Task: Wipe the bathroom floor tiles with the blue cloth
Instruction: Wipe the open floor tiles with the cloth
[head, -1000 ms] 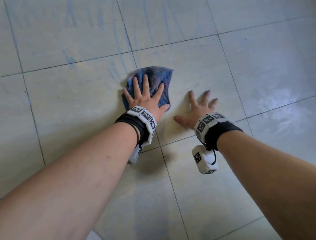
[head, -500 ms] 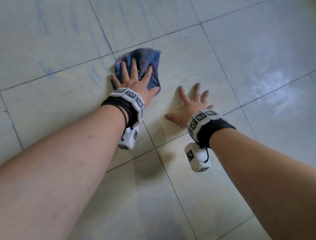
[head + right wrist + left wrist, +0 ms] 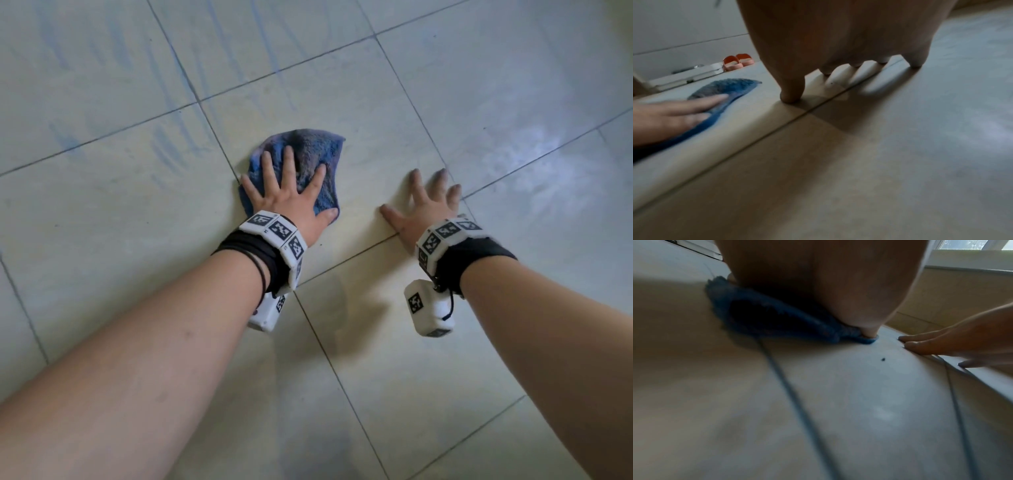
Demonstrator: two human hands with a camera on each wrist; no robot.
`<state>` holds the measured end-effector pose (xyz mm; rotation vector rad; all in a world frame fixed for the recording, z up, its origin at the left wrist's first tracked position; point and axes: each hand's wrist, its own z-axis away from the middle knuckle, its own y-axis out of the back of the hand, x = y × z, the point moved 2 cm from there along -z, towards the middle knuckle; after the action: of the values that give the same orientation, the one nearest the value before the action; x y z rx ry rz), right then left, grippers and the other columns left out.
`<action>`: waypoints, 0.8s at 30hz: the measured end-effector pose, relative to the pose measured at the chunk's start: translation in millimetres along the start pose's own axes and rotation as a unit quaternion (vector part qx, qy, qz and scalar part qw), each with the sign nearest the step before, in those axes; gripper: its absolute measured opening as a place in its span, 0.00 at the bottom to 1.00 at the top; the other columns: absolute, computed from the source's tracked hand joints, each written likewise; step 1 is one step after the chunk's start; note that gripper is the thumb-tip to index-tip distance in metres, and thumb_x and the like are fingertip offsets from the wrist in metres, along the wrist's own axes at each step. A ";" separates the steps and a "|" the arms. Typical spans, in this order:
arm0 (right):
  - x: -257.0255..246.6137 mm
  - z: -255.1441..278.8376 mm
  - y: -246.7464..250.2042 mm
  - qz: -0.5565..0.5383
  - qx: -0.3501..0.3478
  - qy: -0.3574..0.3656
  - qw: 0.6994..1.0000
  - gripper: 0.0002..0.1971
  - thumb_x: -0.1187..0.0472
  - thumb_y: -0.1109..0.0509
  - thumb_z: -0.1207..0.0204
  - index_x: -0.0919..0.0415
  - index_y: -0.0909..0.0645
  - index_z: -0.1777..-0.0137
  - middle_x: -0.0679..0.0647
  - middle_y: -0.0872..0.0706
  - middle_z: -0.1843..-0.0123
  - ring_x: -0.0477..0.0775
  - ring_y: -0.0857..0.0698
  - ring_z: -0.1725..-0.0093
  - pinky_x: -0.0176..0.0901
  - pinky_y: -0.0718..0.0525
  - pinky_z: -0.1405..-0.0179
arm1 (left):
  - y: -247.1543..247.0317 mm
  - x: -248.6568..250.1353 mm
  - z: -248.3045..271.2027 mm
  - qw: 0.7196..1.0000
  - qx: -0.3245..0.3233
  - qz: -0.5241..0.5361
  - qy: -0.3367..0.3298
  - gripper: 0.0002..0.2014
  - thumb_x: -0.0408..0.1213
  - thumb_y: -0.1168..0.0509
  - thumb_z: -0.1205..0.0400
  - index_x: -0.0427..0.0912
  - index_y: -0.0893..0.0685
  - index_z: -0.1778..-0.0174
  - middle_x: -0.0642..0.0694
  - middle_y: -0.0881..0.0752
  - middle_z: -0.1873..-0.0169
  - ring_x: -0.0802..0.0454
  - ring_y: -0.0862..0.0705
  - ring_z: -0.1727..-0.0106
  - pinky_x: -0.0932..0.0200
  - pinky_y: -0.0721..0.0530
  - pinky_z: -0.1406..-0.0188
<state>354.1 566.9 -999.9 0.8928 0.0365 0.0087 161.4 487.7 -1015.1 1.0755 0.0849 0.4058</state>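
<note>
We see our left hand [image 3: 291, 202] pressing the blue cloth [image 3: 318, 150] flat on the floor tiles [image 3: 102, 212], fingers straight, grip released. Our right hand [image 3: 423, 212] rests spread on bare tile beside it. Only the right wrist view shows orange slippers [image 3: 737, 61] by the wall.

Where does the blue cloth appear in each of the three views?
Head: blue cloth at upper centre, under the left hand.
Left wrist: upper left, below the palm.
Right wrist: left edge, under the fingers.
Shared landmark: the right hand flat on the floor tiles.
</note>
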 end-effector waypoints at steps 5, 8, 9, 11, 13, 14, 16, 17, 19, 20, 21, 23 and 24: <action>6.3 -1.7 -3.0 -0.008 -0.003 0.004 1.000 0.47 0.31 0.35 0.25 0.38 0.61 0.15 0.51 0.71 0.14 0.65 0.68 0.15 0.72 0.52 0.18 | 1.9 21.1 -9.6 1.000 0.000 0.004 -0.008 0.38 0.70 0.50 0.17 0.66 0.58 0.14 0.41 0.69 0.14 0.31 0.69 0.16 0.21 0.63 0.24; 19.0 0.2 -3.0 -0.005 -0.004 -0.019 1.000 0.52 0.27 0.33 0.30 0.36 0.63 0.16 0.51 0.72 0.14 0.65 0.68 0.16 0.72 0.49 0.18 | 5.1 34.4 -17.2 1.000 0.001 0.003 -0.008 0.38 0.69 0.51 0.17 0.65 0.58 0.14 0.41 0.69 0.14 0.31 0.69 0.16 0.21 0.63 0.23; 19.6 1.0 -3.4 -0.004 -0.004 -0.022 1.000 0.53 0.26 0.34 0.31 0.37 0.64 0.15 0.51 0.72 0.14 0.65 0.68 0.16 0.72 0.49 0.18 | 6.8 39.4 -20.2 1.000 0.003 0.001 -0.009 0.38 0.69 0.51 0.17 0.65 0.58 0.14 0.41 0.68 0.14 0.31 0.69 0.16 0.21 0.63 0.23; 18.0 1.4 -4.1 -0.004 -0.006 -0.020 1.000 0.53 0.26 0.34 0.31 0.38 0.64 0.15 0.52 0.73 0.15 0.66 0.69 0.16 0.73 0.49 0.19 | 9.3 53.2 -27.6 1.000 0.005 -0.001 -0.013 0.37 0.69 0.51 0.16 0.65 0.58 0.14 0.41 0.68 0.14 0.31 0.69 0.16 0.21 0.63 0.23; 16.5 1.4 -3.7 -0.002 -0.010 -0.019 1.000 0.53 0.26 0.35 0.30 0.38 0.65 0.15 0.52 0.74 0.15 0.67 0.70 0.16 0.75 0.50 0.20 | 11.3 70.5 -34.7 1.000 0.005 0.006 -0.012 0.37 0.68 0.51 0.16 0.64 0.58 0.14 0.40 0.68 0.14 0.31 0.69 0.16 0.21 0.63 0.24; 16.4 1.6 -3.4 -0.002 -0.012 -0.020 1.000 0.53 0.26 0.35 0.30 0.38 0.65 0.15 0.52 0.75 0.15 0.66 0.70 0.16 0.76 0.51 0.20 | 12.4 77.6 -37.1 1.000 0.005 0.012 -0.010 0.37 0.68 0.51 0.16 0.64 0.58 0.13 0.40 0.68 0.14 0.31 0.69 0.16 0.21 0.63 0.24; 17.2 2.0 -3.1 -0.012 -0.015 -0.019 1.000 0.53 0.26 0.34 0.30 0.37 0.65 0.15 0.52 0.75 0.15 0.66 0.71 0.16 0.76 0.53 0.20 | 14.6 86.3 -40.9 1.000 0.003 0.020 -0.005 0.37 0.68 0.51 0.16 0.64 0.59 0.14 0.41 0.69 0.14 0.31 0.69 0.16 0.21 0.64 0.24; 17.7 1.8 -2.8 -0.017 -0.015 -0.017 1.000 0.53 0.27 0.34 0.30 0.37 0.65 0.15 0.52 0.75 0.15 0.66 0.71 0.16 0.76 0.53 0.21 | 15.7 86.8 -42.7 1.000 0.003 0.020 -0.006 0.37 0.68 0.51 0.16 0.65 0.59 0.14 0.41 0.69 0.14 0.32 0.69 0.15 0.22 0.64 0.24; 18.1 2.4 -3.4 -0.022 -0.020 -0.012 1.000 0.53 0.27 0.34 0.30 0.37 0.64 0.15 0.52 0.75 0.15 0.66 0.71 0.17 0.76 0.53 0.21 | 17.5 80.9 -43.3 1.000 0.003 0.014 -0.015 0.36 0.68 0.52 0.16 0.66 0.58 0.14 0.43 0.68 0.14 0.34 0.68 0.15 0.23 0.65 0.23; 18.3 2.4 -3.3 -0.024 -0.023 -0.010 0.999 0.53 0.27 0.34 0.30 0.37 0.65 0.16 0.52 0.76 0.15 0.66 0.71 0.17 0.76 0.53 0.21 | 19.0 75.5 -44.5 1.000 0.005 0.010 -0.018 0.35 0.68 0.52 0.15 0.67 0.57 0.14 0.45 0.67 0.14 0.35 0.68 0.15 0.24 0.64 0.22; 18.6 2.6 -2.3 -0.026 -0.026 -0.009 0.999 0.53 0.27 0.34 0.30 0.37 0.65 0.16 0.52 0.76 0.16 0.66 0.72 0.17 0.77 0.53 0.21 | 21.2 68.5 -46.9 1.000 0.006 0.008 -0.017 0.35 0.68 0.52 0.15 0.67 0.57 0.14 0.46 0.67 0.13 0.36 0.68 0.14 0.25 0.64 0.21; 19.9 2.7 0.2 -0.027 -0.029 -0.011 0.999 0.53 0.27 0.34 0.29 0.37 0.65 0.16 0.52 0.76 0.16 0.66 0.72 0.17 0.77 0.53 0.21 | 26.8 49.2 -52.5 1.000 0.006 0.010 0.006 0.35 0.68 0.53 0.15 0.66 0.57 0.14 0.46 0.66 0.13 0.37 0.67 0.14 0.25 0.63 0.21; 20.0 2.8 1.2 -0.026 -0.030 -0.012 0.999 0.53 0.27 0.34 0.29 0.37 0.66 0.16 0.52 0.76 0.16 0.66 0.72 0.17 0.77 0.53 0.21 | 29.4 36.1 -54.7 1.000 0.006 0.012 0.023 0.35 0.68 0.53 0.15 0.66 0.57 0.14 0.46 0.66 0.13 0.37 0.67 0.14 0.25 0.62 0.21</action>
<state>374.1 566.0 -997.8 0.8321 0.0359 -0.0494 172.1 558.6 -1011.2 1.0794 0.1166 0.4519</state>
